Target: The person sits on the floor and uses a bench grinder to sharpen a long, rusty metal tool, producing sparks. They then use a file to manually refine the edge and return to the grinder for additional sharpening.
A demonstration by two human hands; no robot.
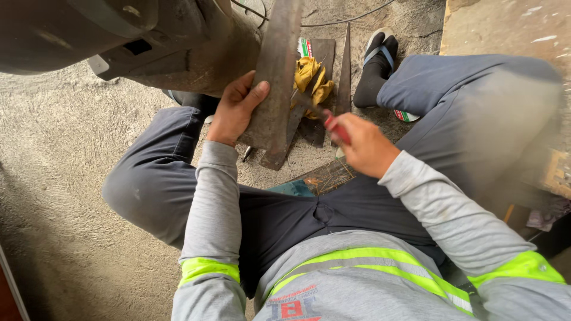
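a seated person's left hand is gripping a rusty steel bar, thumb across its face and fingers curled behind, seemingly bracing it upright over the concrete floor. the right hand is closing its fingers around a red-handled tool, its tip pointing at the bar's edge. yellow gloves are lying just beyond, between the legs.

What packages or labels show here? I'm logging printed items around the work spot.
Small package or label: on the floor beyond the yellow gloves, beside the rusty metal plate held by the left hand; white, green and red.
Round printed piece: under the right knee; white, green, red, mostly hidden.
Chest print: grey shirt, red and blue.
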